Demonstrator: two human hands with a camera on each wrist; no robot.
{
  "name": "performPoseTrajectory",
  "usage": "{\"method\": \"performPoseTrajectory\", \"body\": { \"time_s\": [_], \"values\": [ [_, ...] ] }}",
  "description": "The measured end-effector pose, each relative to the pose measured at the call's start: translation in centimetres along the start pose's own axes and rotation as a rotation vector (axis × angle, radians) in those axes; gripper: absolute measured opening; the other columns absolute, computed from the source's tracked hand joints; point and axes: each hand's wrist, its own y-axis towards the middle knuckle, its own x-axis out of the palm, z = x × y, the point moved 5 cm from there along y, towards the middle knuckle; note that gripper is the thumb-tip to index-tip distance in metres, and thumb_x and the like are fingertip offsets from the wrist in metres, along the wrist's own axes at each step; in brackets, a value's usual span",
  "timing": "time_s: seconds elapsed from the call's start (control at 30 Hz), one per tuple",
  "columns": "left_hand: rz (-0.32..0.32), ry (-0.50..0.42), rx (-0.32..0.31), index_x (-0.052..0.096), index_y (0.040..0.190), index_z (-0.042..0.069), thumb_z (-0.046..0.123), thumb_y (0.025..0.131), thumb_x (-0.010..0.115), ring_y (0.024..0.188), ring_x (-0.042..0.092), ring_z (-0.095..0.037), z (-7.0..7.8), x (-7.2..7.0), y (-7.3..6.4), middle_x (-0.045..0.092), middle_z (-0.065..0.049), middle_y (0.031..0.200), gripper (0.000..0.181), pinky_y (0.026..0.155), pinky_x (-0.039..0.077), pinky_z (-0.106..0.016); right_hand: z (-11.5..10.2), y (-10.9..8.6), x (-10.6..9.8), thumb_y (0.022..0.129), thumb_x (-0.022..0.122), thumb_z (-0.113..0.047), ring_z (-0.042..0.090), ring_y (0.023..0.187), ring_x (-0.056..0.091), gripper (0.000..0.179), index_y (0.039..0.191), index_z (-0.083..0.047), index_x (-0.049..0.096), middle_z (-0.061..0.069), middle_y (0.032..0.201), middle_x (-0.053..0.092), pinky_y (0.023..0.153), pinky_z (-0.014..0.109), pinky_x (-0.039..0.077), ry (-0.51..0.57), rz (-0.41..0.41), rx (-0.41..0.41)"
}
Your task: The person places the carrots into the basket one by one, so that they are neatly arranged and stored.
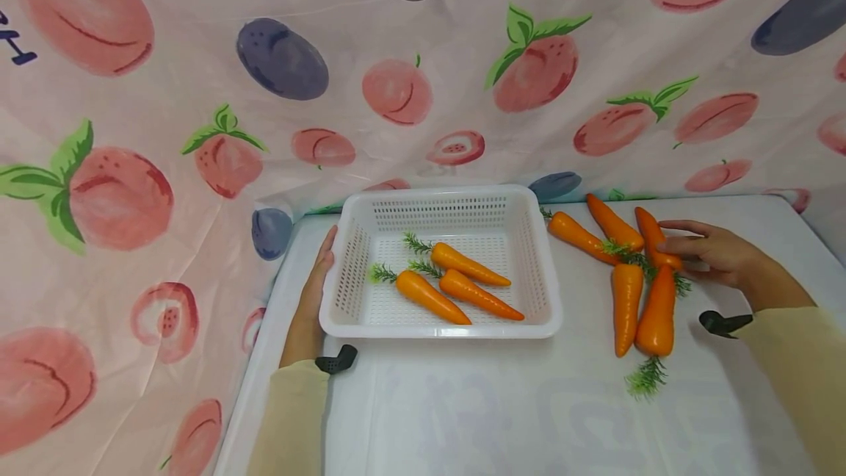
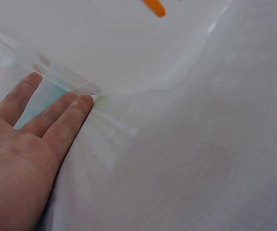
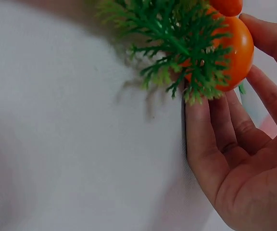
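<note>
A white plastic basket (image 1: 439, 331) stands on the table with three orange toy carrots inside, among them a front-left carrot (image 1: 432, 298). Along the basket's left side lies my left hand (image 1: 311, 300); in the left wrist view its straight fingers (image 2: 64, 122) touch the basket wall. To the right of the basket, my right hand (image 1: 720, 254) holds a carrot (image 1: 649, 230) at the back of a loose pile. The right wrist view has fingers and thumb round the thick end of that carrot (image 3: 242, 53), partly covered by green leaves (image 3: 177, 48).
Several other carrots lie close together right of the basket, including an upright-lying front carrot (image 1: 657, 314) and a carrot (image 1: 581, 236) near the basket's rim. A fruit-print cloth (image 1: 396, 35) hangs behind the white table (image 1: 463, 410) and along its left side.
</note>
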Motion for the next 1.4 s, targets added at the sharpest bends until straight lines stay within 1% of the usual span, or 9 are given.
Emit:
{"method": "performPoseTrajectory", "body": {
  "time_s": [0.13, 0.23, 0.3, 0.47, 0.6, 0.77, 0.93, 1.17, 1.4],
  "values": [
    [0.008, -0.003, 0.005, 0.000, 0.166, 0.022, 0.046, 0.108, 0.035, 0.159, 0.010, -0.031, -0.3, 0.0, 0.1, 0.005, -0.005, 0.174, 0.071, 0.127, 0.010, -0.047, 0.0, -0.1, -0.2, 0.095, 0.070, -0.047, 0.007, 0.099, 0.058, 0.098, 0.165, -0.016, 0.010, -0.016, 0.114, 0.052, 0.089, 0.028, 0.057, -0.025, 0.010, -0.008],
    [0.014, -0.015, -0.005, 0.002, 0.166, 0.026, 0.045, 0.109, 0.035, 0.159, 0.010, -0.030, -0.3, 0.1, 0.1, 0.006, -0.003, 0.174, 0.069, 0.127, 0.008, -0.049, 0.0, -0.2, -0.3, 0.097, 0.069, -0.046, 0.006, 0.099, 0.058, 0.095, 0.165, -0.015, 0.010, -0.008, 0.126, 0.047, 0.088, 0.028, 0.057, -0.039, 0.014, -0.014],
    [0.014, -0.021, -0.015, 0.003, 0.166, 0.028, 0.045, 0.109, 0.035, 0.160, 0.010, -0.029, -0.3, 0.1, 0.0, 0.006, -0.002, 0.174, 0.068, 0.128, 0.008, -0.048, -0.1, -0.3, -0.3, 0.098, 0.068, -0.045, 0.006, 0.099, 0.058, 0.093, 0.165, -0.014, 0.010, -0.008, 0.127, 0.045, 0.088, 0.028, 0.057, -0.041, 0.012, -0.019],
    [0.002, -0.024, -0.026, 0.001, 0.166, 0.028, 0.048, 0.109, 0.036, 0.159, 0.010, -0.030, -0.2, 0.0, 0.0, 0.005, -0.005, 0.174, 0.070, 0.127, 0.010, -0.045, -0.2, -0.5, -0.5, 0.100, 0.066, -0.042, 0.005, 0.096, 0.057, 0.089, 0.165, -0.017, 0.011, -0.027, 0.100, 0.052, 0.087, 0.027, 0.056, -0.016, 0.006, -0.020],
    [-0.004, -0.020, -0.024, -0.001, 0.166, 0.028, 0.050, 0.108, 0.036, 0.159, 0.009, -0.032, -0.3, -0.1, 0.1, 0.004, -0.006, 0.174, 0.072, 0.127, 0.011, -0.047, -0.5, -0.8, -0.6, 0.101, 0.065, -0.040, 0.003, 0.094, 0.058, 0.086, 0.165, -0.020, 0.012, -0.033, 0.092, 0.055, 0.086, 0.027, 0.056, 0.011, 0.000, -0.021],
    [0.003, -0.019, -0.018, 0.000, 0.166, 0.028, 0.048, 0.109, 0.035, 0.159, 0.011, -0.031, -0.4, -0.3, 0.3, 0.005, -0.003, 0.174, 0.070, 0.127, 0.011, -0.050, -1.0, -1.3, -0.8, 0.102, 0.062, -0.040, 0.000, 0.094, 0.058, 0.081, 0.165, -0.027, 0.011, -0.037, 0.093, 0.054, 0.086, 0.025, 0.056, 0.023, -0.014, -0.022],
    [0.006, -0.024, -0.006, 0.000, 0.166, 0.025, 0.045, 0.109, 0.034, 0.159, 0.011, -0.031, -0.5, -0.3, 0.4, 0.005, -0.004, 0.174, 0.069, 0.127, 0.009, -0.050, -1.4, -1.6, -1.2, 0.103, 0.061, -0.041, 0.003, 0.097, 0.056, 0.080, 0.164, -0.031, 0.011, -0.037, 0.095, 0.052, 0.087, 0.026, 0.055, 0.010, -0.013, -0.023],
    [0.007, -0.018, -0.004, 0.001, 0.166, 0.027, 0.043, 0.110, 0.033, 0.160, 0.008, -0.031, -0.3, 0.0, 0.1, 0.004, -0.004, 0.174, 0.067, 0.127, 0.006, -0.051, -2.1, -2.0, -1.4, 0.103, 0.060, -0.044, 0.006, 0.102, 0.054, 0.085, 0.166, -0.028, 0.006, -0.025, 0.111, 0.045, 0.089, 0.026, 0.055, -0.023, 0.001, -0.034],
    [0.011, -0.037, -0.020, 0.001, 0.166, 0.027, 0.044, 0.109, 0.036, 0.160, 0.010, -0.030, -0.2, 0.3, -0.1, 0.005, -0.004, 0.174, 0.069, 0.127, 0.007, -0.051, -3.2, -2.6, -1.9, 0.103, 0.060, -0.041, 0.003, 0.097, 0.056, 0.079, 0.165, -0.034, 0.010, -0.032, 0.100, 0.051, 0.087, 0.026, 0.056, 0.006, 0.006, -0.048]
  ]
}}
